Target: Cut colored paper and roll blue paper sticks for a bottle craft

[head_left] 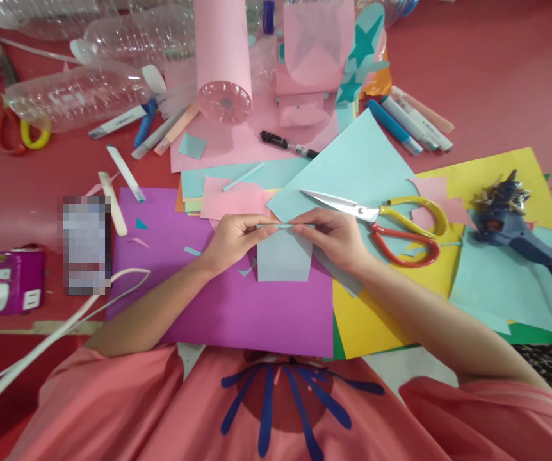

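- Left hand (pixel 232 238) and right hand (pixel 332 234) each pinch the far edge of a small light-blue paper piece (pixel 283 256), apparently to roll or fold that edge.
- Paper lies on purple sheet (pixel 237 307), centre of tabletop (pixel 487 83).
- Scissors (pixel 391 221) just right, glue gun (pixel 511 224) far right.
- No readable writing.

Soft even light, faint shadows, edges perhaps slightly bowed

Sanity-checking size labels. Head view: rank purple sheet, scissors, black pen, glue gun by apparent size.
1. purple sheet
2. scissors
3. glue gun, close to the scissors, so that order is unsure
4. black pen, farther from the camera
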`<state>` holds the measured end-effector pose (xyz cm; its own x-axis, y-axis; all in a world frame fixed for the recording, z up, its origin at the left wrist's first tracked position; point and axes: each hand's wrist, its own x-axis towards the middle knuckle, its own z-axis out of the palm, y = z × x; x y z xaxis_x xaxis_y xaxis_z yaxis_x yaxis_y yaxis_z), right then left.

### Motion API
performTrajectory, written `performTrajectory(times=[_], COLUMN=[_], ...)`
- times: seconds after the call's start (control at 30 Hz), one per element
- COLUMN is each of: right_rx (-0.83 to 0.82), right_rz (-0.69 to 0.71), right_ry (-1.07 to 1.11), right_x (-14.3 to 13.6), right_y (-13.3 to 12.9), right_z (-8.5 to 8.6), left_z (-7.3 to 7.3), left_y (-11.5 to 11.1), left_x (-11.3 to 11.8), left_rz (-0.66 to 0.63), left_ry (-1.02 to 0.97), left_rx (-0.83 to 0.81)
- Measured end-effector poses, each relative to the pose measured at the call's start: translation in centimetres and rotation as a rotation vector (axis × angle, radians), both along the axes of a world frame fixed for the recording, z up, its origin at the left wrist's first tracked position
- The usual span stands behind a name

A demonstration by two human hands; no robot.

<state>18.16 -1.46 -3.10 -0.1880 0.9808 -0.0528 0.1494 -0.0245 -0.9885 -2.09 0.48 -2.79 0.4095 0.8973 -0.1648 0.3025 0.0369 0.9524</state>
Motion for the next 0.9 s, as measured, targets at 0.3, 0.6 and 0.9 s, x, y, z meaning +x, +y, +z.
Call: performTrajectory(times=[0.3,0.6,0.9], right_rx=[-0.001,-0.132,-0.137], right_rz=[-0.001,-0.042,-0.027], right_ry=[0.026,0.162,0.154], right_x=[0.16,0.16,0.30], right_y=[0.26,0.42,0.47], right_z=[0.04,0.25,0.28], left_z=[0.12,-0.17,0.09], left_y=[0.02,0.34,0.49], left_x=[-0.27,-0.51,-0.54], left_rz=[-0.051,-0.016,-0.017], left_ry=[0.013,0.022,0.049], left_rx=[-0.015,0.007,0.032])
